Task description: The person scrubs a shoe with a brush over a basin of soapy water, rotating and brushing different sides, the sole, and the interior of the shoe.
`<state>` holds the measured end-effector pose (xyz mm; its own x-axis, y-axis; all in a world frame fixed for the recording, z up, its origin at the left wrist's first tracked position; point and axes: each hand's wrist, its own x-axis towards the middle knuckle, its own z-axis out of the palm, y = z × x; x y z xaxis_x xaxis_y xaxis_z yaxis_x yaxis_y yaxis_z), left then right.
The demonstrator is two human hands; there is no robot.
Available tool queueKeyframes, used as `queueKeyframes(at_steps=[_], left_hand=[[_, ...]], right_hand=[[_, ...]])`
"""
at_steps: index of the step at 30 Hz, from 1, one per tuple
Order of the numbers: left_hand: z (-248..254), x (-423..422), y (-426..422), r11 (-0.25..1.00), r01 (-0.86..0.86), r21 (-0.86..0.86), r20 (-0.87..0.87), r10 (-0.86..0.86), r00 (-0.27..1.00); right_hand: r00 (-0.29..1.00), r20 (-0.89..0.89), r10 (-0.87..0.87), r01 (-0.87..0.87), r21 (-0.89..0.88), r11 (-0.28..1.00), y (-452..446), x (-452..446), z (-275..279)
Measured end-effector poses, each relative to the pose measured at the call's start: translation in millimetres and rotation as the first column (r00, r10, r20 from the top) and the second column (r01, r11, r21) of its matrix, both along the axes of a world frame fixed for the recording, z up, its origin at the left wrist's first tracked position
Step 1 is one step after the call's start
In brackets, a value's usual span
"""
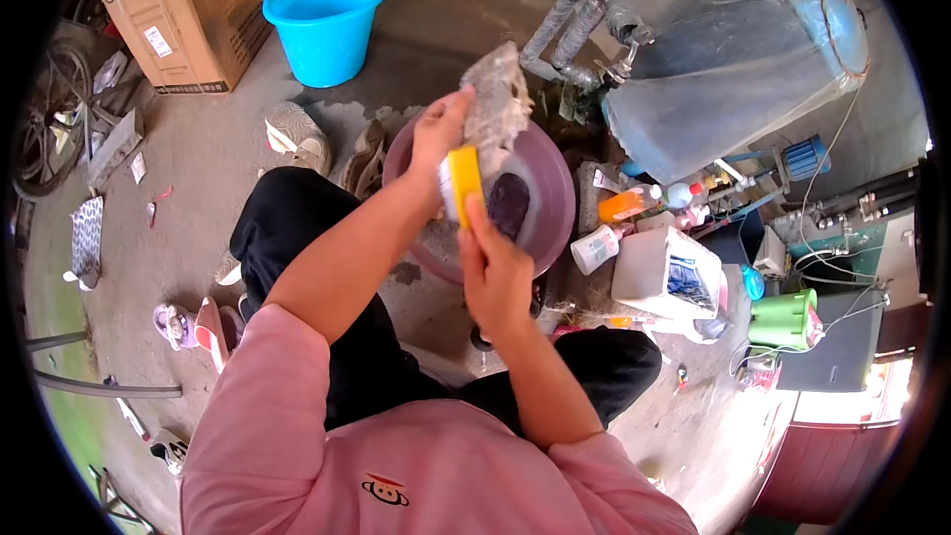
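My left hand (437, 131) grips a wet, greyish shoe (497, 104), held up over the far rim of a pinkish-purple basin (563, 183). In my right hand (493, 275) is a yellow brush (464, 178) with white bristles, upright beside my left wrist and just below the shoe. The bristles face left. Inside the basin, a dark object (509, 206) lies in cloudy water. My right hand is closed round the lower end of the brush.
A blue bucket (325, 30) and a cardboard box (188, 15) stand beyond, at the left. Shoes (302, 139) lie left of the basin. Bottles (628, 203), a white container (659, 272) and a wrapped pipe (619, 10) are at the right.
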<state>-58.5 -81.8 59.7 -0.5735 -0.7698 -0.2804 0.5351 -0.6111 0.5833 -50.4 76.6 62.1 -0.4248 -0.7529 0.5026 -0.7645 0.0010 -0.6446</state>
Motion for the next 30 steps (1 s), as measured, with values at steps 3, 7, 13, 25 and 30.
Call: queueKeyframes(at_steps=[3,7,13,25,30], left_hand=[[3.1,-5.4,31.8,0.997,0.067,0.028,-0.034,-0.066,0.997],[29.9,-2.7,20.0,0.935,0.239,0.261,-0.227,-0.181,0.957],[13.6,-5.8,8.5,0.934,0.233,0.271,-0.264,-0.16,0.951],[-9.3,-23.1,34.7,0.943,0.222,0.248,-0.139,-0.193,0.971],[-12.3,-15.8,19.0,0.827,0.548,0.125,-0.679,-0.331,0.655]], right_hand=[[0.998,-0.039,-0.042,0.037,-0.11,0.993,-23.9,-15.6,26.3],[0.988,-0.139,-0.064,0.029,-0.241,0.97,-26.6,-28.3,42.5],[0.96,-0.259,-0.104,0.077,-0.113,0.991,-5.7,-27.5,-3.1],[0.972,-0.203,-0.117,0.085,-0.158,0.984,-24.0,-37.4,18.0],[0.965,-0.217,-0.149,0.13,-0.101,0.986,-7.3,-40.7,12.1]])
